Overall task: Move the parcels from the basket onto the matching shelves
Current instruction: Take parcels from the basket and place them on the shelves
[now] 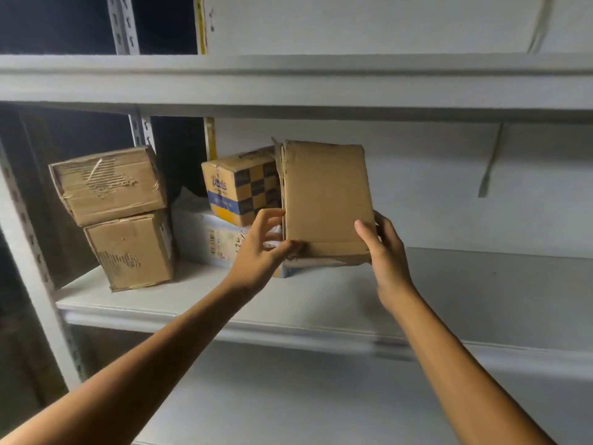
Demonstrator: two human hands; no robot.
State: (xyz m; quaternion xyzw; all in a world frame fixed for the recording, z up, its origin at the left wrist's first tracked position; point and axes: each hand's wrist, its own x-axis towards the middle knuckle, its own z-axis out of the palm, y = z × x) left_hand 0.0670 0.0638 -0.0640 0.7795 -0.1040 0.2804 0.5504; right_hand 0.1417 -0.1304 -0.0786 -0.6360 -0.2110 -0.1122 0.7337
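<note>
Fingers (272,216) of the left hand (260,252) curl on the parcel's (327,200) left edge; the right hand (385,252) clasps its right edge. It stands upright mid-frame, just beside the checkered box (244,187). Likely the placing step: settle it on the shelf (449,284), then release. Open room lies rightward.

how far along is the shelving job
Done: four parcels sit on the shelf, two stacked brown boxes, plus a checkered box on a white parcel. In hand: left hand and right hand grip a plain brown box beside the checkered one, not released. Left: basket out of view, so the remainder is unknown.
</note>
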